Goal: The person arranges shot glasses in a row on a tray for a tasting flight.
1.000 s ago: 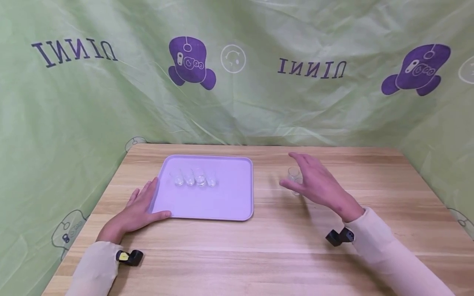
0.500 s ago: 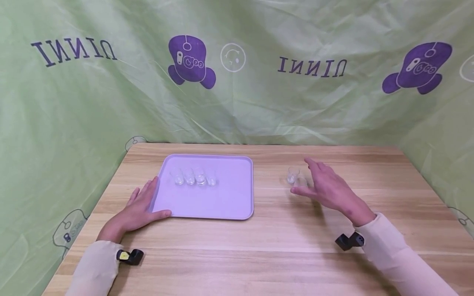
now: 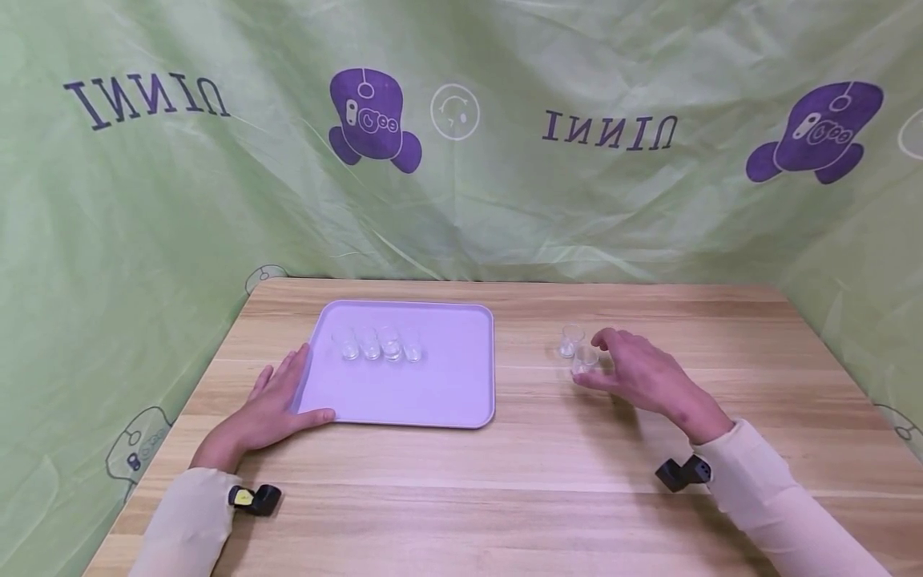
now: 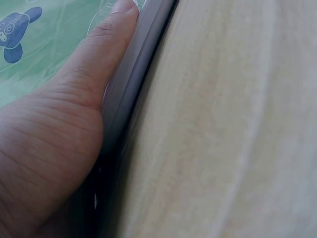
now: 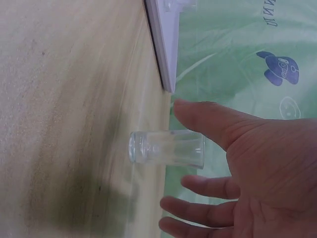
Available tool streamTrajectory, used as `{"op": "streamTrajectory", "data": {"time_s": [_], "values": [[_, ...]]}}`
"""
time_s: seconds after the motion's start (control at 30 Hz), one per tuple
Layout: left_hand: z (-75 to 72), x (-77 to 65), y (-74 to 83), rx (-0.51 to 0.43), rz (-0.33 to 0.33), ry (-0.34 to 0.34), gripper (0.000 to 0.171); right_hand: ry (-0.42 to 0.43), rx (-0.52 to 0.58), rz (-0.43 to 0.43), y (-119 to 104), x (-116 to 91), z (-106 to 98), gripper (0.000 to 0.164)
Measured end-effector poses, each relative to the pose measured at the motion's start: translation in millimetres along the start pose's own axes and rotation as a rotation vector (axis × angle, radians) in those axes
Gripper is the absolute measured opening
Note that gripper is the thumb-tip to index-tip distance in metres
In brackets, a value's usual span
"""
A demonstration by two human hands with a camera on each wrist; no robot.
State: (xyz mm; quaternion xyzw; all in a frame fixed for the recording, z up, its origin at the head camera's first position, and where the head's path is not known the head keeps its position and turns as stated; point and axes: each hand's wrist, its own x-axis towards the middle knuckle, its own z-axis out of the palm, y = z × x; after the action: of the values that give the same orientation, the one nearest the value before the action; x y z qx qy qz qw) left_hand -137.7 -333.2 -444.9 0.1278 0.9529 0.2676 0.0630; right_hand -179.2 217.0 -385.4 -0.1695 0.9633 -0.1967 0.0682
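My left hand [image 3: 270, 409] lies at the near left corner of a lilac tray [image 3: 404, 405], fingers along its left side, thumb stretched along the front edge. In the left wrist view that thumb [image 4: 94, 64] lies against the tray's rim [image 4: 131, 74]. Right of the tray, two small clear shot glasses stand close together: a farther glass [image 3: 570, 342] and a nearer glass [image 3: 586, 358]. Around the nearer one, my right hand [image 3: 638, 377] is spread, thumb on the near side and fingers beyond. The right wrist view shows gaps between the glass [image 5: 171, 148] and both thumb and fingers.
Several clear shot glasses [image 3: 391, 346] stand in a row on the tray, left of its middle. The wooden table [image 3: 447, 505] reaches to a green printed curtain [image 3: 505, 216] behind and at both sides.
My right hand has moved right and back from over the two glasses, uncovering them, and its fingers have drawn in around the nearer one. The left hand and tray stay put.
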Motion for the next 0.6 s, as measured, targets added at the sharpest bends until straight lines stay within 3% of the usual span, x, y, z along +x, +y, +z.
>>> {"op": "streamTrajectory", "data": {"time_s": [0.23,0.6], "values": [[-0.3,0.7,1.0,-0.006,0.006,0.002,0.119,-0.054,0.013,0.021,1.4,4.9,1.2,0.061],[-0.5,1.9,1.1,0.005,0.006,0.005,0.118,-0.019,0.015,-0.006,5.4,5.5,3.7,0.039]]}}
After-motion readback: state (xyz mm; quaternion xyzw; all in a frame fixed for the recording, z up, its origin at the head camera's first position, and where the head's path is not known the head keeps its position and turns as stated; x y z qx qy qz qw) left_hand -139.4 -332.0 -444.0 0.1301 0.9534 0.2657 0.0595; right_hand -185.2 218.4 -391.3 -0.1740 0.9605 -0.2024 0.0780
